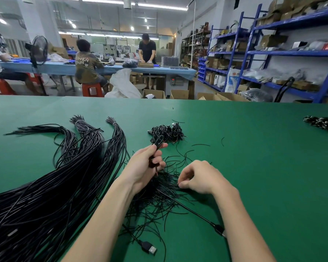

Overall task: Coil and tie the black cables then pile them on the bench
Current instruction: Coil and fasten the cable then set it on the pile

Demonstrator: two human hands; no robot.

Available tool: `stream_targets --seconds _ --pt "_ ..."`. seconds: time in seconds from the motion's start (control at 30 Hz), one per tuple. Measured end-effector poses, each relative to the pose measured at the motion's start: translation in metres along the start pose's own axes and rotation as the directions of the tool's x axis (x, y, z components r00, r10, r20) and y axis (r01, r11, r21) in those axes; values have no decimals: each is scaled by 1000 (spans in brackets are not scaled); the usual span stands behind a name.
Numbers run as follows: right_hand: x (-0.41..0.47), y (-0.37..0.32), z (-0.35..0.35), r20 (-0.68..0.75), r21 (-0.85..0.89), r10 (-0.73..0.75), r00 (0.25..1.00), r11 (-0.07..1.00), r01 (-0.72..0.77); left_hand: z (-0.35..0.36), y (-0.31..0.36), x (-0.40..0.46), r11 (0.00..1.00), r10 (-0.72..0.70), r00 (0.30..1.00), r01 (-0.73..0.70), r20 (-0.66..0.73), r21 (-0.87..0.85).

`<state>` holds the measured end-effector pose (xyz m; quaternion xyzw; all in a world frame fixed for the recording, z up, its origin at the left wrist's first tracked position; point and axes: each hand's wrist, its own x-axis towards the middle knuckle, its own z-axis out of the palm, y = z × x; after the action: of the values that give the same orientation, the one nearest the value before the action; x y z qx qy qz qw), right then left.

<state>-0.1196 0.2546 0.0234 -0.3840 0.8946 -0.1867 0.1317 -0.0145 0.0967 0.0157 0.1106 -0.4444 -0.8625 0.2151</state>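
Left hand (150,163): gripping a small coiled black cable (156,146) upright above the green tabletop (254,148), fingers curled round the coil, a loop showing above the thumb.
Right hand (195,178): hovering low over the loose tie wires (159,197), thumb and fingertips pinching together at the strands; whether one tie is already caught, cannot tell.
Step in hand (judgement): picking one tie wire to bind the held coil.
Finished pile (168,131): coiled, tied cables lying just beyond the left hand, well short of the far edge.
Uncoiled stock (51,190): long black cable bundles fanning across the left of the tabletop, several banded at their far tips.
Stray cables: one USB plug (150,248) lying near the front edge; a second connector (219,229) lying under the right forearm.
Second heap (324,122): more dark cables at the far right edge, too small to say if tied.
Technique note (judgement): keeping the left grip firm on the coil's waist so the loops are not springing open; drawing out a single strand, not a tangle; wrapping at mid-coil and twisting snug.
Risk (judgement): neighbouring ties dragging along with the chosen one.
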Motion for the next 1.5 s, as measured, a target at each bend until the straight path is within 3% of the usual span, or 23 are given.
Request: stream_targets --seconds 0.1,0.2,0.3,0.4,0.63,0.97,1.23,1.3,1.37,1.4,1.43,1.5 --pt "0 4 -2 -51 52 -4 999 999 6 -2 1 1 1000 2 1000 -2 -1 -1" --pt "1 8 -3 -118 250 -44 992 965 73 -2 1 1 1000 1 1000 -1 11 0" --pt "-1 11 -8 -184 541 -38 982 831 133 -1 1 1 1000 -1 1000 1 16 -10" --pt "-1 11 -11 -205 704 -18 979 692 161 2 2 0 1000 -8 1000 8 23 -24" --pt "2 2 -5 -257 785 -39 966 575 232 6 1 -2 1000 -14 1000 15 6 -28" --pt "-2 -14 -12 -317 755 -79 945 582 303 9 -5 -5 962 10 997 12 -76 274" --pt "-1 -17 -12 -305 811 -153 940 476 341 9 -8 -4 960 90 994 -70 -64 271" --pt "-1 -17 -12 -293 854 -137 946 408 323 8 -8 -5 834 222 971 -144 -85 532" --pt "-1 -15 -9 -252 881 -125 960 382 281 7 -6 -6 462 443 896 -202 -27 864" --pt "-1 -14 -6 -227 883 -125 966 391 258 8 -3 -7 285 505 863 -188 20 940" --pt "-1 -14 -3 -205 883 -129 970 402 240 9 -1 -8 173 521 852 -165 52 971" --pt "0 -17 3 -196 888 -138 971 395 235 10 0 -10 79 494 866 -140 83 987"
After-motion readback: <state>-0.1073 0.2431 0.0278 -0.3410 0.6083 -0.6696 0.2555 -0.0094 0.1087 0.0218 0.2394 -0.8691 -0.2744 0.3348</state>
